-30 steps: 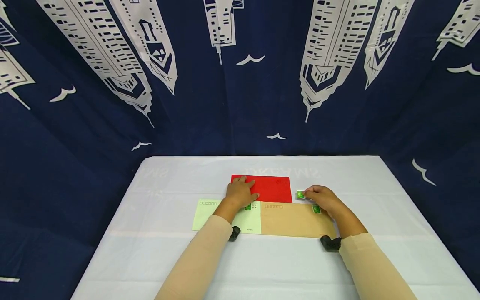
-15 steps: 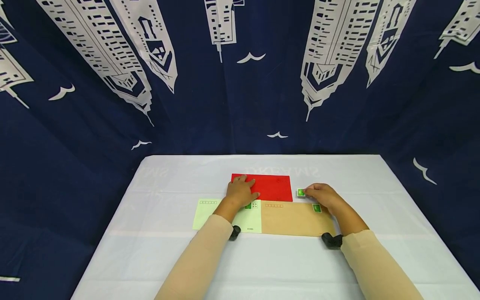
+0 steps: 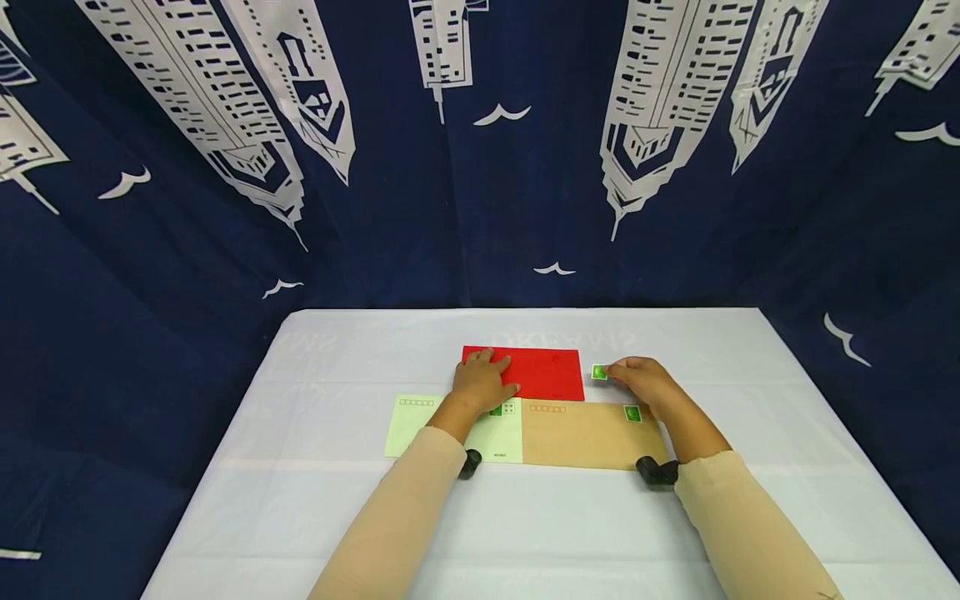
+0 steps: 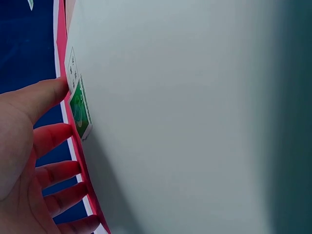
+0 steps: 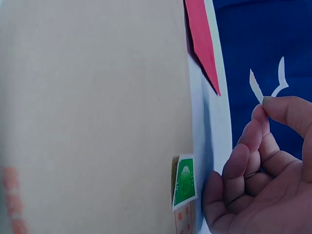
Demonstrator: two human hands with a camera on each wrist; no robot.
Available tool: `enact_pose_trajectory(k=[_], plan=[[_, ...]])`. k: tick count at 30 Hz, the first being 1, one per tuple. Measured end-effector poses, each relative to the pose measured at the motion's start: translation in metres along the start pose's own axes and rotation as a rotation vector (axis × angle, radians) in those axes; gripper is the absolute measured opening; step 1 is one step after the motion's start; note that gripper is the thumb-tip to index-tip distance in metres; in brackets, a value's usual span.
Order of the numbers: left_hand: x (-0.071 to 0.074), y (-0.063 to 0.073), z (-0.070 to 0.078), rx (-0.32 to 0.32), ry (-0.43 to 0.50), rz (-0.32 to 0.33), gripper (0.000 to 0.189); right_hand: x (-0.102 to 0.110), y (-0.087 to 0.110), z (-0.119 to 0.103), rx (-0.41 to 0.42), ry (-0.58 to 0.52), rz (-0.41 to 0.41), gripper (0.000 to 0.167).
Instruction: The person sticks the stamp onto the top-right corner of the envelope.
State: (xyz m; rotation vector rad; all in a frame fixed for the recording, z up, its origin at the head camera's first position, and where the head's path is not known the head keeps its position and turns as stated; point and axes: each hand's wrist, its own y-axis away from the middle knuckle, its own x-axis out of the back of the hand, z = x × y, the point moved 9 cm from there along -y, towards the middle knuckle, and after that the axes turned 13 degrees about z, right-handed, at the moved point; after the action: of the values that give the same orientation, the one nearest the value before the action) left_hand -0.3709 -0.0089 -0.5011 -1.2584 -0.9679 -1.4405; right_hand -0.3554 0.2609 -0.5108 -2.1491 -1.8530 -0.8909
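Note:
My right hand (image 3: 647,385) pinches a small green postage stamp (image 3: 599,372) between thumb and index finger, just right of the red envelope (image 3: 547,372). In the right wrist view that stamp (image 5: 255,87) appears nearly edge-on. My left hand (image 3: 480,385) rests with spread fingers on the left part of the red envelope. Below lie a pale green envelope (image 3: 416,425) on the left and a brown envelope (image 3: 585,437) on the right. A green stamp (image 5: 184,183) sits at the brown envelope's upper right corner. Another stamp (image 4: 79,109) is on the pale green envelope, partly covered by my left hand.
The envelopes lie on a white-covered table (image 3: 315,500). A dark blue cloth (image 3: 465,208) printed with white buildings and birds hangs behind it. Black wrist straps (image 3: 657,471) show at the sleeves.
My right hand, pinching the stamp, has moved slightly up and away toward the table's far edge. The left hand and the envelopes stay where they were.

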Motion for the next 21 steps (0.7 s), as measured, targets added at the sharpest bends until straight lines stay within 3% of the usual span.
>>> enact_pose_trajectory(k=[4, 21], plan=[[0.000, 0.001, 0.000, 0.005, -0.002, -0.010, 0.068, 0.001, 0.000, -0.006, 0.038, -0.013, 0.016, 0.032], [0.000, 0.001, 0.000, 0.017, 0.016, -0.012, 0.067, -0.010, -0.002, -0.024, 0.061, -0.044, 0.024, 0.027]])
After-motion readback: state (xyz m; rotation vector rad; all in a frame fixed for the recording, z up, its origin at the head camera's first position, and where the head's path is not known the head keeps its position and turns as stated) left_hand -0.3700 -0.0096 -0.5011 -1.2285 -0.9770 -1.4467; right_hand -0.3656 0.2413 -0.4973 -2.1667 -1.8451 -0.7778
